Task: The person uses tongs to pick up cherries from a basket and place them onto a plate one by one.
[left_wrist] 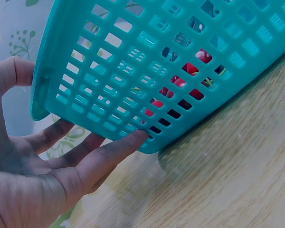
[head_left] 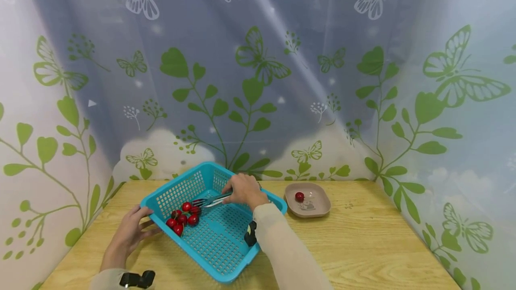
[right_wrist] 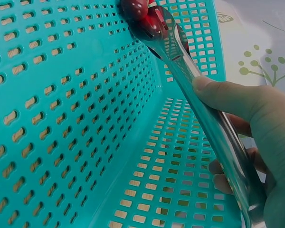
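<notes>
A turquoise plastic basket (head_left: 225,277) stands turned at an angle on the table, several red cherries (head_left: 182,219) grouped in its left corner. My left hand (head_left: 128,232) grips that corner from outside; in the left wrist view its thumb is at the rim and its fingers lie against the perforated wall. Metal tongs (head_left: 213,200) are held in my right hand (head_left: 246,189), which reaches in over the basket. Their ends are among the cherries; in the right wrist view a cherry (right_wrist: 154,23) shows between the ends of the tongs.
Right of the basket, close to its rim, sits a small beige dish (head_left: 318,209) with one cherry (head_left: 299,197) in it. The wooden table (head_left: 363,254) is bordered at the back and both sides by a curtain (head_left: 314,115) printed with leaves and butterflies.
</notes>
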The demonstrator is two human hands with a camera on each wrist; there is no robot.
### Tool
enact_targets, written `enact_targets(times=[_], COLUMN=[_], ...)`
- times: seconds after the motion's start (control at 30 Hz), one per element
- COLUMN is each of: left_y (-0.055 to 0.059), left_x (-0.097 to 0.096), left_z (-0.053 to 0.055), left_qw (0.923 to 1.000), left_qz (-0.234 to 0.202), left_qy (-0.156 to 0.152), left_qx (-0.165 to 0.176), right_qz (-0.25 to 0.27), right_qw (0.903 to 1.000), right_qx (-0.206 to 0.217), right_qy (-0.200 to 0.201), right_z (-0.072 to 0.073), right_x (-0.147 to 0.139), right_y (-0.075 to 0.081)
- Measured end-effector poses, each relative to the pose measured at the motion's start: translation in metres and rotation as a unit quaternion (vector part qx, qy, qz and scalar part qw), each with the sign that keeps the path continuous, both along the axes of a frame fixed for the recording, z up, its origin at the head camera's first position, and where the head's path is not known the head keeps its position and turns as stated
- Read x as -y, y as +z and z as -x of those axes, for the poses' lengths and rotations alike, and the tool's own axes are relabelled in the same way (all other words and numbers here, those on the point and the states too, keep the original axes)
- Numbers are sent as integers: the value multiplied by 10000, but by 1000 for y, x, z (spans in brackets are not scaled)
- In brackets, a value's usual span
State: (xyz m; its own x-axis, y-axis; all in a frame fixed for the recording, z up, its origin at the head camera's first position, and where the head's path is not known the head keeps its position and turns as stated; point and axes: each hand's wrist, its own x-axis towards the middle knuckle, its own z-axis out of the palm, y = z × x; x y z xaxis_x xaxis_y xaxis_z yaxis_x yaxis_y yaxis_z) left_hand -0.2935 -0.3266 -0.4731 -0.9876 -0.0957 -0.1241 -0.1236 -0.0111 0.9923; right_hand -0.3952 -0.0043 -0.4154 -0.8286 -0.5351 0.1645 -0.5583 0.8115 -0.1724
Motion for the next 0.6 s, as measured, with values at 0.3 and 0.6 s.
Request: enact_targets(times=[0.3, 0.6], left_y=[1, 2], left_x=[-2, -2], left_z=[-2, -1], left_qw=[10000, 10000], left_qz=[81, 51], left_qy=[-11, -55], left_qx=[7, -14], right_qz=[4, 21], right_qw=[10000, 9999], right_qx=[51, -41], right_qy=[53, 101], right_z=[0, -1], right_x=[-1, -2], right_y=[-3, 0])
